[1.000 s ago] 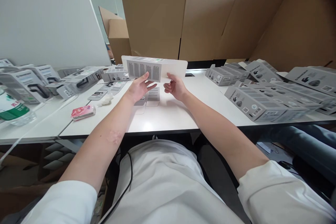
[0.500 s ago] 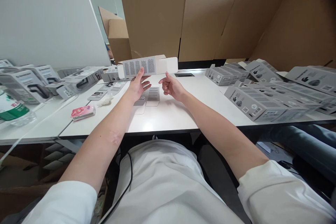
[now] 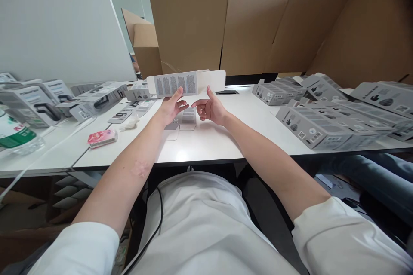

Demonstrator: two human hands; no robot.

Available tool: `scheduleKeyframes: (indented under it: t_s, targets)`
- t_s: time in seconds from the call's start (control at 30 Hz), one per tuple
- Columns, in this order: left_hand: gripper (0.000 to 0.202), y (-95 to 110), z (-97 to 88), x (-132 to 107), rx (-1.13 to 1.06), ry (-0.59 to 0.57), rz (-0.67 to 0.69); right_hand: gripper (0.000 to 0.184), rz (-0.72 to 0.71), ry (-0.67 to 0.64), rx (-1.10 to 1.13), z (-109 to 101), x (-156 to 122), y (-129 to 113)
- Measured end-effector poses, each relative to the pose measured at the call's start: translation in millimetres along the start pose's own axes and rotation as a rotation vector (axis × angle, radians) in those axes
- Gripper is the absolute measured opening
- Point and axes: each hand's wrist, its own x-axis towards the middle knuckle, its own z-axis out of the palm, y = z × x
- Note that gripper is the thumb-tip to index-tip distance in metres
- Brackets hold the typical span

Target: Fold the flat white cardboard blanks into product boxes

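Observation:
In the head view a grey-and-white small carton (image 3: 176,84), printed with blocks of text, is held just above the table. A plain white flap (image 3: 213,80) sticks out at its right end. My left hand (image 3: 172,107) grips the carton's lower edge, thumb on the printed side; its other fingers reach to the right below it. Beside the flap is my right hand (image 3: 211,107), thumb raised at the flap's lower edge and fingers loosely bent, apart from the thumb. Whether the thumb touches the flap I cannot tell. Under the hands lies a flat printed carton (image 3: 188,118).
Several finished-looking grey boxes (image 3: 316,124) stand at the right, and more boxes (image 3: 41,103) at the left. A pink packet (image 3: 102,138), a crumpled white piece (image 3: 129,123) and a bottle (image 3: 16,133) are on the left. Large cardboard (image 3: 190,17) rises behind the table.
The carton has shifted a little to the right and its side looks flatter. My left hand moved with it. The right index finger now points left, closer to my left hand.

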Motion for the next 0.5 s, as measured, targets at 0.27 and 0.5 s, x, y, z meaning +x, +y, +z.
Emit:
scheduleKeyframes:
  t_s: [0.27, 0.5]
  targets:
    - [0.072, -0.1, 2.0, -8.1, 0.103, -0.171, -0.008, 0.083, 0.016, -0.061, 0.028, -4.2, 3.9, 6.9]
    - [0.067, -0.7, 0.3, -8.4, 0.102, -0.214, 0.009, 0.061, 0.023, -0.036, 0.064, -3.1, 5.5, 9.0]
